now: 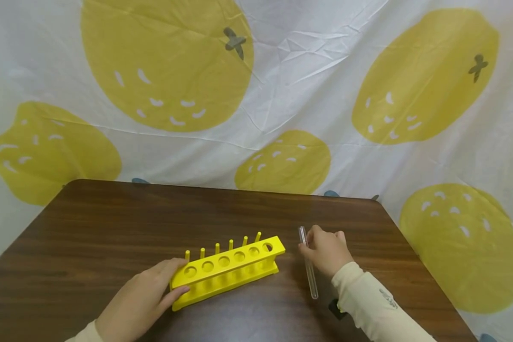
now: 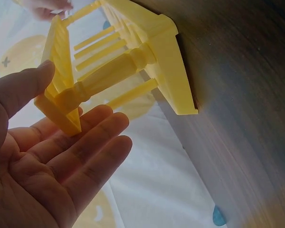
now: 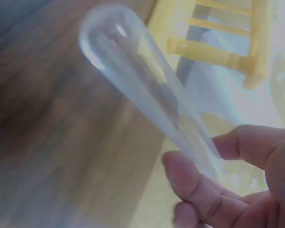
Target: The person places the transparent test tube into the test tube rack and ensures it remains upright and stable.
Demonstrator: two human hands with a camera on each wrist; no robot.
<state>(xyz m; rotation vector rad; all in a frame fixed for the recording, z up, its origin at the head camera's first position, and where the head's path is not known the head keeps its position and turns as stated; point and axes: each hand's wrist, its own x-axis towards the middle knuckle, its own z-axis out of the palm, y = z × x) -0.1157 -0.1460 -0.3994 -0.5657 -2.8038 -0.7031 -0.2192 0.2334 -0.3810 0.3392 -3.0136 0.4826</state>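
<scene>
One hand, the left (image 1: 138,297), grips the near end of a yellow test tube rack (image 1: 232,260), with the thumb on the side facing the person and the fingers round the far side. From that hand the rack stretches away to the right, set at a slant, its other end pointing toward the right hand (image 1: 328,251). Six round holes (image 1: 223,261) run along its top, and six thin pegs (image 1: 217,248) rise in a row behind them. The rack stands upright on a dark brown wood-grain table (image 1: 111,223).

The right hand pinches a clear test tube (image 1: 309,270) between thumb and fingertips. The tube is tilted, its rounded end reaching below the fingers, back toward the person. It sits just left of that hand, apart from the rack. Whether its tip touches the table, I cannot tell.

Below the right hand, a pale cream sleeve (image 1: 367,289) covers the forearm, with a small dark object (image 1: 336,309) at its left edge. Beyond both hands hangs a white cloth (image 1: 282,99) printed with big yellow lemons.
</scene>
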